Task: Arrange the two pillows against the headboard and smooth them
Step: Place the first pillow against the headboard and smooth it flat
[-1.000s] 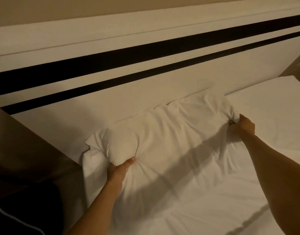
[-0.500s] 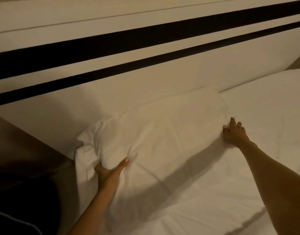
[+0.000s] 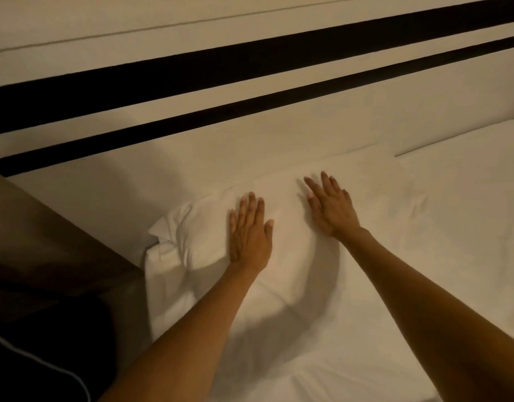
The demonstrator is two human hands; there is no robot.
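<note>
A white pillow (image 3: 374,204) lies flat against the white headboard (image 3: 279,146), which carries two dark stripes. Its left end is bunched and wrinkled near the bed's corner. My left hand (image 3: 250,230) rests palm down on the pillow's left-middle part, fingers apart and pointing at the headboard. My right hand (image 3: 331,207) lies flat on the pillow's middle, fingers spread. Neither hand grips anything. To the right, a second white pillow (image 3: 467,158) lies against the headboard.
A dark wooden side piece (image 3: 46,242) stands at the bed's left edge. A dark object with a thin white cord (image 3: 46,364) sits low at the left. White bedding (image 3: 322,358) covers the near part of the bed.
Both hands let go of the pillow's ends and moved inward onto its top, now lying flat with fingers apart. The pillow has settled flatter against the headboard.
</note>
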